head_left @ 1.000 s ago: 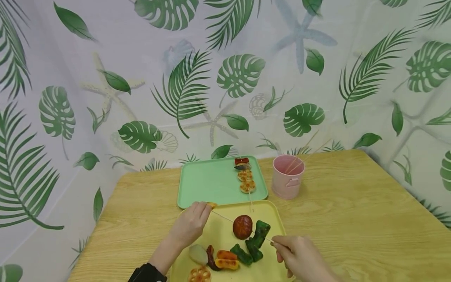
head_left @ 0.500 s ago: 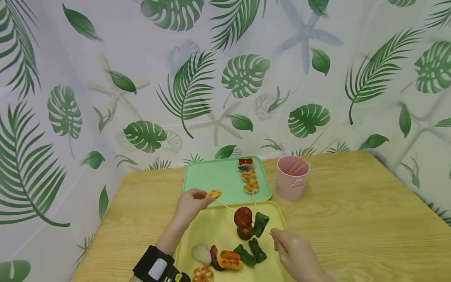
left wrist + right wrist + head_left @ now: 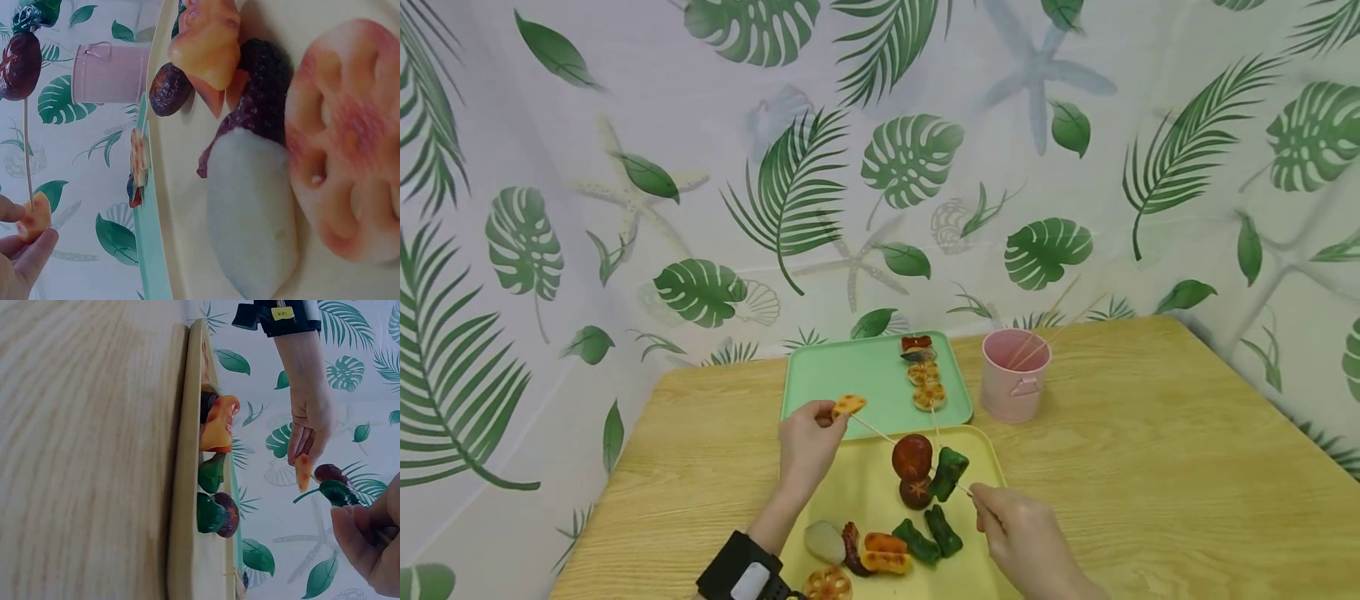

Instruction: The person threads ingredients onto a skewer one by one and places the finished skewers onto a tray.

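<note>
A thin wooden skewer (image 3: 872,428) slants above the yellow tray (image 3: 868,467), bearing a brown mushroom cap (image 3: 912,457) and a green pepper piece (image 3: 950,473). At its far left end my left hand (image 3: 808,442) pinches a yellow-orange, browned food piece (image 3: 36,215) between thumb and fingers. The skewer meets this piece; how deep it goes in, I cannot tell. My right hand (image 3: 1026,533) grips the opposite end of the skewer, just past the green pepper. Below, a second mushroom cap (image 3: 915,492) lies on the tray.
More food pieces lie on the yellow tray: green peppers (image 3: 943,532), an orange-and-yellow piece (image 3: 885,553), a dark red piece (image 3: 853,548), a pale oval (image 3: 825,542) and a lotus root slice (image 3: 350,140). Behind are a green tray (image 3: 842,375) with a loaded skewer and a pink bucket (image 3: 1011,392) holding sticks.
Both hands have lifted the skewer from the tray, uncovering the second mushroom cap below. My left hand has turned, so the yellow-orange piece shows clearly. Over the last half second little has moved.
</note>
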`<state>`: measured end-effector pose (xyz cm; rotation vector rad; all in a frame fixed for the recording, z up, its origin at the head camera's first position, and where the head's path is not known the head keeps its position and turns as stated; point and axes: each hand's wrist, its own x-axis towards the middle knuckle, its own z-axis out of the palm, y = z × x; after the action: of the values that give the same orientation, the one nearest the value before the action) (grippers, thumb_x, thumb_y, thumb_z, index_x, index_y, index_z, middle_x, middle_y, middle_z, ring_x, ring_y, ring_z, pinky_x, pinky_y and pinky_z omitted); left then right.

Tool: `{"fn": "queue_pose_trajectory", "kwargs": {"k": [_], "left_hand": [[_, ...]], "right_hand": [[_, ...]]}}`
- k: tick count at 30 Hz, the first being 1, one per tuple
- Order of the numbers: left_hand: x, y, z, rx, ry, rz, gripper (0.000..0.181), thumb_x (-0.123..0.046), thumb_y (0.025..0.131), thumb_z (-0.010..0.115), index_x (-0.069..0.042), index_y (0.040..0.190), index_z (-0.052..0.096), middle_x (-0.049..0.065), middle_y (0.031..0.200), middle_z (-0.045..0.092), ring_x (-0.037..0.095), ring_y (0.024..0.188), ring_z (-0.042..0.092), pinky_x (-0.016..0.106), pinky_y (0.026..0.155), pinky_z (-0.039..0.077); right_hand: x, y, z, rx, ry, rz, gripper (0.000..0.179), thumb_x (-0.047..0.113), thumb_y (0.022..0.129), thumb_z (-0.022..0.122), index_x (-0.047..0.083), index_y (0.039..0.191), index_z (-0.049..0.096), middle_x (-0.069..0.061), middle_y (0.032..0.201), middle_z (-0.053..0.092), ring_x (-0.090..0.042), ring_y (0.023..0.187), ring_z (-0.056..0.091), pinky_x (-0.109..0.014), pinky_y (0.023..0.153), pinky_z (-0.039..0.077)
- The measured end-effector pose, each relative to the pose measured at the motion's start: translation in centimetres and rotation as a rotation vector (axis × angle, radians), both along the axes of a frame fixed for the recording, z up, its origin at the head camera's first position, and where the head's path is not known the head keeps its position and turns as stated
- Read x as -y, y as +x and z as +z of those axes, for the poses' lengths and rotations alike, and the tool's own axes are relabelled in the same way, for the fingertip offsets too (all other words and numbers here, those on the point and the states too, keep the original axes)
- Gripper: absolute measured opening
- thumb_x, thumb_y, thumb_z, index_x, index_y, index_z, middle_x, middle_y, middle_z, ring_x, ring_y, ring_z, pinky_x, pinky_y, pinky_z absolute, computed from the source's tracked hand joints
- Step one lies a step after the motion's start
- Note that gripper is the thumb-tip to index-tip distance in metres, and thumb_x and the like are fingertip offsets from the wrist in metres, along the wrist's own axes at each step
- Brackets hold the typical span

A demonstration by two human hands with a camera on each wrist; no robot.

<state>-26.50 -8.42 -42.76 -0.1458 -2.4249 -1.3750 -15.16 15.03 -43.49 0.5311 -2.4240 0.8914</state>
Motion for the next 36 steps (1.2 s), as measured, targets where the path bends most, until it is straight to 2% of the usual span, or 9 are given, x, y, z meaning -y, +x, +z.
{"fn": "queue_pose_trajectory", "kwargs": {"k": [2,5,7,12,14,26,28,33,36], "left_hand": [[0.1,0.3,0.1,-0.071,-0.030,-0.017,0.016,-0.004,0.080,0.067,0.006,0.092,0.069,0.012,0.079,0.067,0.020,0.068,0.064,0.028,0.057,0.052],[0.2,0.8,0.3,-0.125,-0.048,-0.054,0.016,-0.002,0.080,0.067,0.008,0.093,0.068,0.013,0.080,0.066,0.021,0.070,0.065,0.027,0.059,0.053],[0.3,1.0,0.4,-0.136,-0.046,-0.070,0.016,0.000,0.081,0.067,0.008,0.094,0.067,0.014,0.082,0.065,0.022,0.071,0.065,0.027,0.061,0.053],[0.2,1.4,0.7,-0.155,-0.014,-0.045,0.014,0.000,0.080,0.068,0.007,0.092,0.068,0.014,0.082,0.065,0.021,0.070,0.065,0.026,0.061,0.053],[0.1,1.6,0.8,-0.167,-0.009,-0.059,0.014,-0.001,0.080,0.068,0.007,0.091,0.068,0.014,0.082,0.066,0.021,0.070,0.065,0.025,0.060,0.053],[0.3,2.3,0.1,-0.156,0.006,-0.072,0.015,-0.001,0.079,0.069,0.006,0.093,0.068,0.013,0.083,0.066,0.020,0.070,0.065,0.022,0.061,0.052],[0.5,2.2,-0.2,-0.212,0.001,-0.095,0.015,0.001,0.078,0.069,0.007,0.092,0.068,0.013,0.082,0.066,0.018,0.069,0.065,0.021,0.060,0.052],[0.3,2.2,-0.8,-0.411,-0.059,-0.186,0.016,0.008,0.073,0.070,0.008,0.089,0.067,0.013,0.079,0.065,0.017,0.065,0.064,0.020,0.058,0.052],[0.1,2.2,-0.8,-0.428,-0.066,-0.203,0.017,0.008,0.073,0.071,0.007,0.089,0.067,0.013,0.079,0.065,0.018,0.066,0.065,0.021,0.059,0.052]], "right_hand": [[-0.2,0.1,0.7,0.155,-0.008,0.051,0.013,-0.007,0.082,0.062,0.005,0.080,0.067,0.012,0.057,0.048,0.004,0.048,0.040,-0.016,0.044,0.038],[-0.6,0.4,1.5,0.386,-0.031,0.125,0.019,0.002,0.091,0.055,0.010,0.076,0.064,0.011,0.057,0.049,0.002,0.043,0.041,-0.020,0.042,0.038],[-0.9,0.5,1.8,0.448,-0.032,0.153,0.025,0.006,0.093,0.053,0.015,0.071,0.059,0.012,0.057,0.049,0.002,0.041,0.038,-0.020,0.041,0.036],[-0.7,0.5,2.2,0.378,-0.012,0.140,0.028,0.008,0.094,0.053,0.018,0.068,0.055,0.015,0.057,0.044,0.002,0.045,0.031,-0.019,0.043,0.032],[-0.6,0.5,2.3,0.350,-0.003,0.129,0.028,0.007,0.093,0.054,0.018,0.068,0.055,0.015,0.056,0.043,0.002,0.045,0.032,-0.020,0.044,0.033],[-0.3,-0.2,2.3,0.400,-0.031,0.150,0.026,0.006,0.093,0.053,0.016,0.069,0.057,0.012,0.055,0.045,0.002,0.043,0.025,-0.018,0.041,0.028],[-0.3,-0.3,2.2,0.399,-0.037,0.164,0.025,0.006,0.093,0.054,0.015,0.070,0.058,0.012,0.055,0.046,0.002,0.042,0.025,-0.018,0.040,0.027],[-0.1,-0.5,2.1,0.440,-0.085,0.202,0.021,0.007,0.093,0.053,0.011,0.075,0.062,0.009,0.055,0.046,0.001,0.041,0.023,-0.017,0.040,0.025],[0.0,-0.7,2.2,0.473,-0.118,0.213,0.023,0.007,0.094,0.052,0.011,0.073,0.061,0.008,0.055,0.046,0.000,0.041,0.023,-0.017,0.040,0.024]]}}
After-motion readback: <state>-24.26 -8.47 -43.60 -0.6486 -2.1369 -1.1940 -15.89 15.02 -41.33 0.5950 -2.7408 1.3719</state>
